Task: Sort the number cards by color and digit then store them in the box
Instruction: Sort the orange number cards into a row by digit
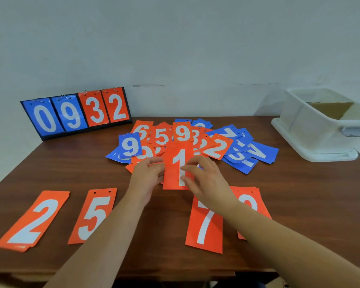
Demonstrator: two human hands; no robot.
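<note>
A: Number cards (214, 147) shown mid-sort. How much do we count as done?

B: We judge the sort begun but well short of half. Four orange stacks lie along the near side of the table (310, 204): the 2 stack (33, 221), the 5 stack (94, 215), the 7 stack (206, 225), and a fourth stack (250, 202) whose digit the right forearm (279, 231) half covers. We see no blue stack.

A: And the remainder?

B: All other loose cards, orange and blue, lie overlapping in one unsorted heap at mid-table. None has been stored.

A: Which card is in hand?

B: The orange 1 card (175, 163), at the near rim of the heap. The left hand (148, 173) pinches its left edge. The right hand (206, 179) lays loosely bent fingers across the digit; whether it grips or merely touches, we cannot tell.

A: Containers?

B: One white box (312, 138), open-topped, at the far right of the table, well apart from the heap. Inside we make out only a brown cardboard piece (330, 110); no card shows in the visible part.

A: The display at far left?

B: A scoreboard stand (77, 129) against the wall, showing blue 0 and 9, orange 3 and 2, hung on rings.
</note>
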